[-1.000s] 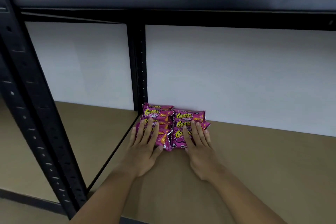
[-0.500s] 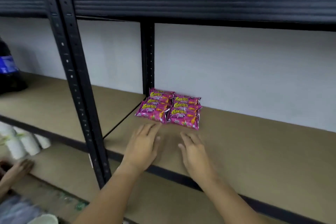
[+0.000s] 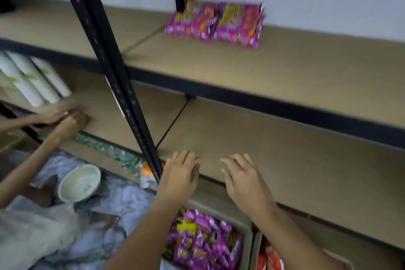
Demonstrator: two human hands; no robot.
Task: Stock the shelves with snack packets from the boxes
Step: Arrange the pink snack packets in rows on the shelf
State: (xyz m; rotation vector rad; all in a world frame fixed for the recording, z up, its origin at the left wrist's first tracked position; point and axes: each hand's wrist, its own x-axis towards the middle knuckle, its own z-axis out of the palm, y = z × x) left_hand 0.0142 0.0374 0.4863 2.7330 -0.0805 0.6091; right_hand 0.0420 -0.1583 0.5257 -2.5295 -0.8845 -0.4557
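Two short stacks of pink snack packets [image 3: 215, 23] lie side by side at the back of the upper brown shelf [image 3: 285, 68], against the white wall. My left hand [image 3: 178, 178] and my right hand [image 3: 245, 178] hover empty, fingers apart, in front of the lower shelf [image 3: 274, 149]. Below my forearms stands a cardboard box [image 3: 246, 239] full of pink snack packets [image 3: 197, 241]. Another box with orange packets [image 3: 270, 257] stands to its right.
A black shelf upright [image 3: 109, 68] slants just left of my left hand. Another person's hands [image 3: 65, 118] work at the left shelf, near white cylinders [image 3: 32, 81]. A pale bowl [image 3: 80, 182] and plastic bottles [image 3: 109, 152] lie on the floor.
My hands let go of the stacked packets and drew back and down, away from the upper shelf. My view dropped, bringing the lower shelf and the boxes into sight.
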